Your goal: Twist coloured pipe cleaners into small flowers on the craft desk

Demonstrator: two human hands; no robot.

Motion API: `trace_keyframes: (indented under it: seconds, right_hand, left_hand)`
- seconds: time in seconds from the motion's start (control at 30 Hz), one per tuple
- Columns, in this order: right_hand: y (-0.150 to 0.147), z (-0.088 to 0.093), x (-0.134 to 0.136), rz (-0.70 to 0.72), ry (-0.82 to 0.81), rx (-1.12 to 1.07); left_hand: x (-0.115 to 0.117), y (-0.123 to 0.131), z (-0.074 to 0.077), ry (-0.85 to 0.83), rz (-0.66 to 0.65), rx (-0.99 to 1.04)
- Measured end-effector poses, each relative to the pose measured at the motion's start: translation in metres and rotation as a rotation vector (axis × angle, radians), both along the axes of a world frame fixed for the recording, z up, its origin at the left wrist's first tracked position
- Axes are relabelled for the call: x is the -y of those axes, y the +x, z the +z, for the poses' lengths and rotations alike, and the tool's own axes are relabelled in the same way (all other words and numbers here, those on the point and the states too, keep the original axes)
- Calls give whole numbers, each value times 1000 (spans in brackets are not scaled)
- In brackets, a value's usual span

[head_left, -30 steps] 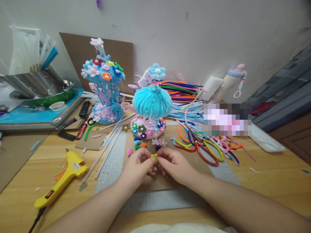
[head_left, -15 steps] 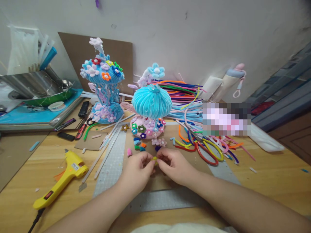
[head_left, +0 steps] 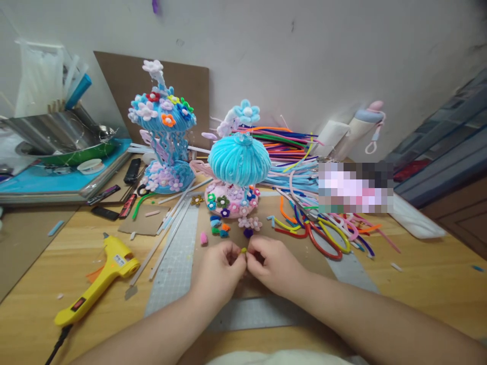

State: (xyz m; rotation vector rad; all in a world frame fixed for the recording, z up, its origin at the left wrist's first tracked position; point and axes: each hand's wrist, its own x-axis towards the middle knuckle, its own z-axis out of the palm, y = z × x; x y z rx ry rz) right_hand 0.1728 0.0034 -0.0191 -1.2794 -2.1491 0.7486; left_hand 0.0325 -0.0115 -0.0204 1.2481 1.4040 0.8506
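Note:
My left hand [head_left: 220,271] and my right hand [head_left: 272,263] meet fingertip to fingertip over the cutting mat [head_left: 175,263]. Both pinch a tiny yellow-green pipe-cleaner piece [head_left: 244,250], mostly hidden by the fingers. Just beyond them lie small loose pipe-cleaner flowers [head_left: 249,223]. Behind those stands a blue-domed pipe-cleaner mushroom on a pink flowered base [head_left: 238,167]. A taller blue flowered pipe-cleaner model [head_left: 163,132] stands to its left.
A yellow glue gun [head_left: 101,276] lies at the left on the wooden table [head_left: 418,274]. A heap of coloured pipe cleaners [head_left: 304,167] and red-handled scissors [head_left: 323,243] sit at the right. Metal bowls on a blue board [head_left: 57,137] and glue sticks [head_left: 171,223] are at the left.
Both hands have drawn slightly towards me and lower. The fingers have closed tighter round the yellow-green piece, so less of it shows now.

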Motion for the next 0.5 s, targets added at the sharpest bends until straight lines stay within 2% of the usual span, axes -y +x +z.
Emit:
trace_keyframes:
  seconds: [0.13,0.23,0.4,0.5]
  right_hand:
    - [0,-3,-2,-54,-233,-277]
    - [0,-5,-5,-45,-395,-464]
    - [2,-4,-6,-59,-422,-510]
    - [3,-4,-6,-35,-457,-557]
  left_hand:
    - [-4,-5,6,-17,9,215]
    - [-6,-8,6,3,-6,240]
    - [-7,-10,8,28,-3,222]
    - [-8,-10,12,-24,21,265]
